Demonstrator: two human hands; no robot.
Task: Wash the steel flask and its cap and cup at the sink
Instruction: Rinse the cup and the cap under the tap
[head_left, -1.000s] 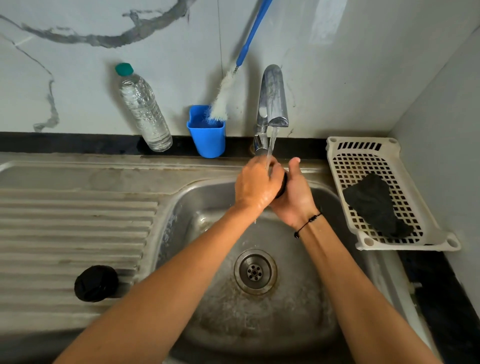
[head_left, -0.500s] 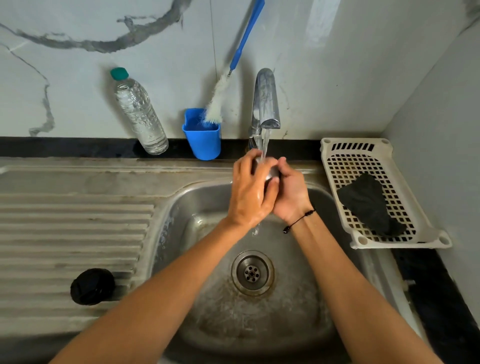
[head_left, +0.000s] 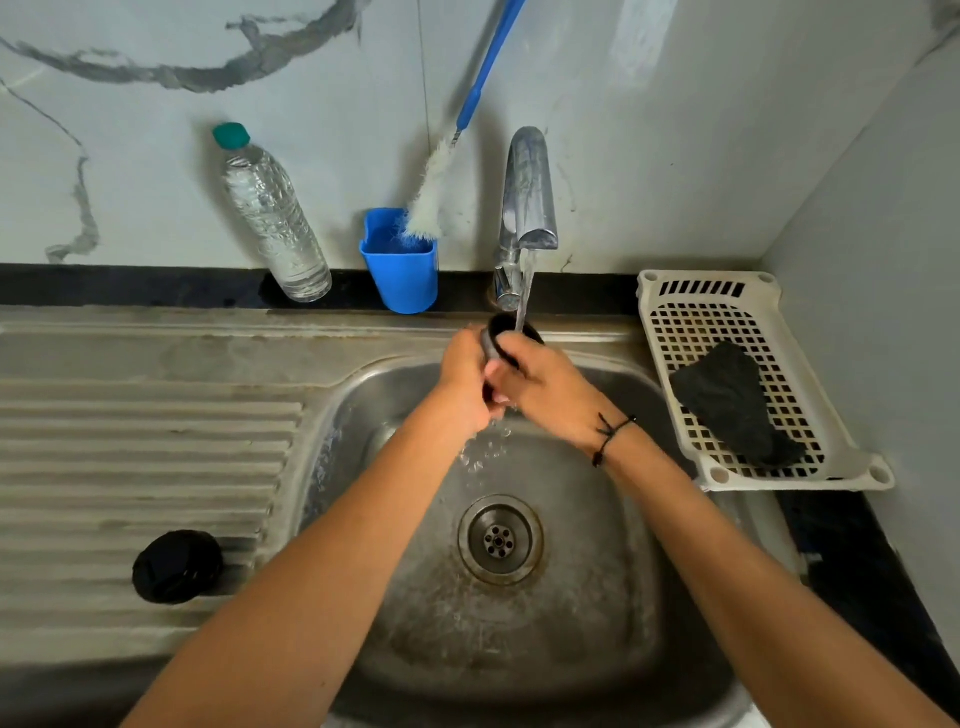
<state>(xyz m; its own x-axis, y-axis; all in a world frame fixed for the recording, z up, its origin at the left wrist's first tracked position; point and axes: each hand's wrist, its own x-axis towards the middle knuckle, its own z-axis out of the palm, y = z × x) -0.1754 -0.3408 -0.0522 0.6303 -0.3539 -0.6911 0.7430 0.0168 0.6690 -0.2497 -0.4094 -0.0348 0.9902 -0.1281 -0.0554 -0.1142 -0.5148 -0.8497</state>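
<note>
Head cam, looking down into the steel sink (head_left: 597, 613). Both hands are up under the tap (head_left: 527, 197), water running straight down into a small dark round piece, the cup (head_left: 503, 332) I think, though the hands cover most of it so it's hard to be sure. Left hand (head_left: 467, 379) is wrapped around its left side, fingers curled onto it. Right hand (head_left: 545, 387) grips it from the right, fingers hooked over the rim. Water drips off below the hands and splashes above the drain (head_left: 500, 539).

Over on the ribbed draining board (head_left: 130, 457) to the left sits a black round cap (head_left: 177, 566), well apart from the hands.

Along the back wall: a clear water bottle (head_left: 272, 218) with a green top, a blue holder (head_left: 401, 267) with a bottle brush (head_left: 431, 192) leaning in it. Right of the sink there's a white plastic basket (head_left: 727, 322) with a dark cloth (head_left: 727, 400) lying in it.
</note>
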